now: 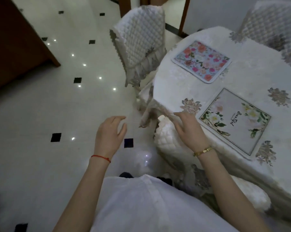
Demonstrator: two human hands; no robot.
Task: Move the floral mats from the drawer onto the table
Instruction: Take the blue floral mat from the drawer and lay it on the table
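No drawer is in view. The left hand [108, 133] hangs over the glossy tiled floor [41, 114], fingers loosely spread, holding nothing. The right hand [188, 129] hovers with relaxed fingers at the surface [241, 77] edge. Two rectangular floral mats lie flat on its cloth: the white-flowered mat [235, 121] near, the pink-flowered mat [202, 61] farther.

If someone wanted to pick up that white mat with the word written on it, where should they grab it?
Probably by the near corner of the white floral mat, coming from the table's edge by the right hand. It lies flat on the cloth, so a fingertip must lift a thin edge first, then pinch.
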